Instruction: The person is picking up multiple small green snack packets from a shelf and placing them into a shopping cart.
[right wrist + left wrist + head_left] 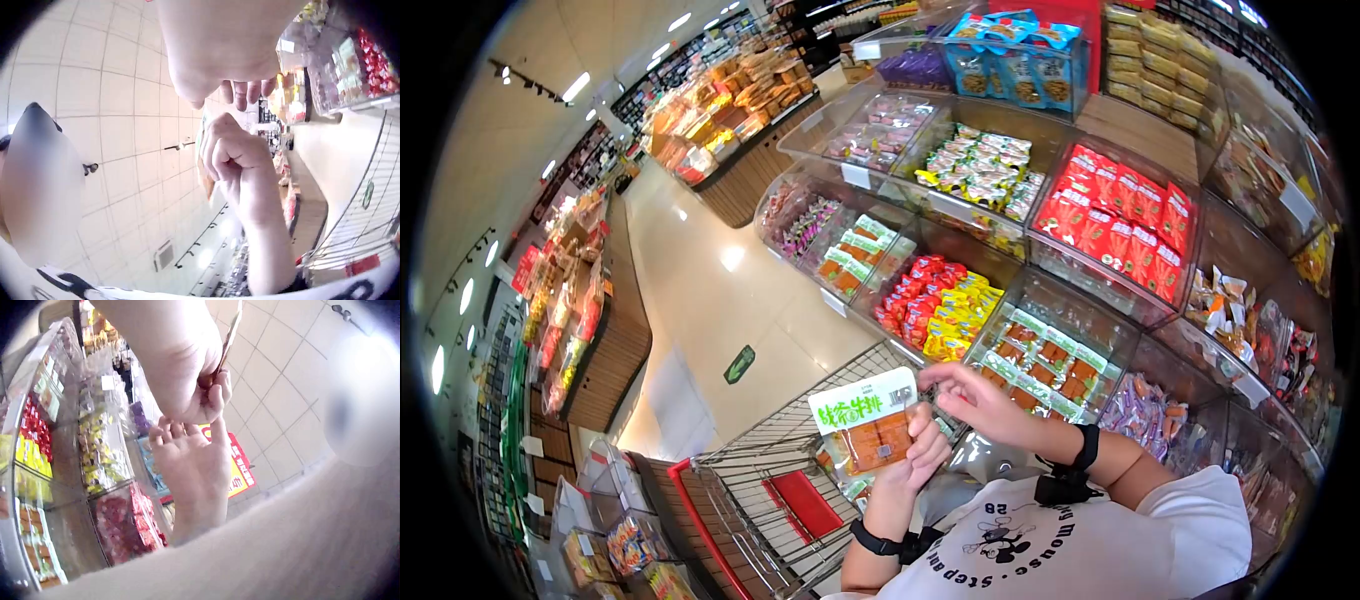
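Observation:
In the head view my left hand [917, 452] pinches a flat snack packet [866, 425] by its right edge. The packet has a white top with green lettering and brown pieces behind a clear window. Seen edge-on, the packet [231, 337] stands out from my left hand [181, 375] in the left wrist view. My right hand [975, 402] is raised beside the packet's upper right corner, fingers extended and holding nothing. The right wrist view shows the straight fingers of my right hand [225, 56] above my left hand [234, 150]. Part of the packet is hidden behind the left fingers.
A wire shopping cart [745, 500] stands below my hands, with a red panel and similar packets inside. Tiered clear bins rise at the right, holding similar brown packets [1055, 362], red and yellow sweets [945, 305] and red packets [1120, 215]. Wooden display stands [605, 370] line the left.

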Available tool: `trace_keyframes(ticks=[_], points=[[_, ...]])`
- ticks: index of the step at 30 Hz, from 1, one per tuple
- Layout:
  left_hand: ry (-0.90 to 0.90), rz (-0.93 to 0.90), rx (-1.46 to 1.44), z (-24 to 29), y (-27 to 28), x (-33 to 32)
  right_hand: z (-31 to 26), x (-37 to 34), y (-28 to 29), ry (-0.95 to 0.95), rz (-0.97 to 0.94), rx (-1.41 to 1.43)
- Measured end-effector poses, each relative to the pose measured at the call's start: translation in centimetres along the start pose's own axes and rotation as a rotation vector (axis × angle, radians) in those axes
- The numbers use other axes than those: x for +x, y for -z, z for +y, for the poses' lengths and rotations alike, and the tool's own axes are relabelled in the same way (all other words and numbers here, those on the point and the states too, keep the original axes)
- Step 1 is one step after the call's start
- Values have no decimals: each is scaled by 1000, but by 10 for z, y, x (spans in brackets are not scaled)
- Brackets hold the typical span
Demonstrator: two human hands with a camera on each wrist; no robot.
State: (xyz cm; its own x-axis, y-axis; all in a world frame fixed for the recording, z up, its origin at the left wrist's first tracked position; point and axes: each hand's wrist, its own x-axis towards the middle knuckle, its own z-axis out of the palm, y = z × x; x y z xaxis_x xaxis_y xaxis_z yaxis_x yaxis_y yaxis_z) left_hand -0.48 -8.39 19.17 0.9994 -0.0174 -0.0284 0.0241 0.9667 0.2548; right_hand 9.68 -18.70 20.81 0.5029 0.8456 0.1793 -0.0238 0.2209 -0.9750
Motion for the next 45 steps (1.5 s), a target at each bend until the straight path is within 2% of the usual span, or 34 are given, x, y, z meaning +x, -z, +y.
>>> trace_keyframes(ticks=[1, 2, 7, 12, 13, 15, 17, 18, 19, 21, 22, 23, 25, 26, 27, 29, 30, 31, 33, 36, 38, 41, 42, 45], points=[[43, -66, -9, -6, -5, 5, -1, -2, 3, 0, -26, 71], [87, -128, -21, -13, -9, 8, 4, -3, 5, 178, 1, -43], [199, -286, 2, -34, -14, 19, -23, -20, 16, 248, 48, -74], [230, -345, -63, -45, -13, 29, -24, -27, 29, 274, 29, -138], [238, -351, -83, -46, -12, 32, -22, -27, 30, 251, 91, -118], [96, -126, 131, -46, -10, 39, -13, -28, 31, 201, 221, -79], [-65, 78, 354, -43, -2, 47, 1, -34, 40, 81, 227, 37], [-199, 330, 663, -43, 6, 52, 10, -38, 46, 22, 241, 93], [-336, 573, 972, -44, 18, 57, 23, -41, 47, 51, 235, 126], [-405, 598, 1601, -38, 60, 57, 40, -50, 57, -251, 125, 62], [-446, 589, 1915, -38, 77, 59, 78, -52, 55, -142, 182, 85], [-392, 588, 1902, -43, 87, 64, 97, -55, 61, -347, 246, 175], [-280, 599, 1878, -53, 99, 70, 165, -55, 85, -351, 372, 158], [-161, 615, 1861, -56, 98, 73, 178, -52, 94, -352, 586, 238], [-203, 535, 1909, -58, 108, 74, 189, -49, 110, -375, 743, 287], [-299, 376, 1993, -60, 135, 70, 260, -52, 146, -419, 1029, 273], [-106, 388, 1934, -59, 128, 66, 285, -53, 162, -541, 1034, 211], [-75, 389, 1917, -59, 126, 62, 304, -51, 176, -660, 1032, 148], [-13, 395, 1887, -56, 129, 44, 332, -44, 188, -594, 1032, 90], [21, 595, 1899, -48, 180, -7, 367, -33, 195, -554, 1047, -11], [72, 733, 1806, -47, 175, -32, 384, -28, 191, -548, 1077, -43], [151, 891, 1716, -47, 174, -67, 347, -26, 189, -843, 882, -465], [178, 937, 1694, -46, 177, -76, 346, -24, 189, -815, 898, -576], [68, 925, 1695, -49, 195, -95, 330, -24, 187, -774, 857, -754]])
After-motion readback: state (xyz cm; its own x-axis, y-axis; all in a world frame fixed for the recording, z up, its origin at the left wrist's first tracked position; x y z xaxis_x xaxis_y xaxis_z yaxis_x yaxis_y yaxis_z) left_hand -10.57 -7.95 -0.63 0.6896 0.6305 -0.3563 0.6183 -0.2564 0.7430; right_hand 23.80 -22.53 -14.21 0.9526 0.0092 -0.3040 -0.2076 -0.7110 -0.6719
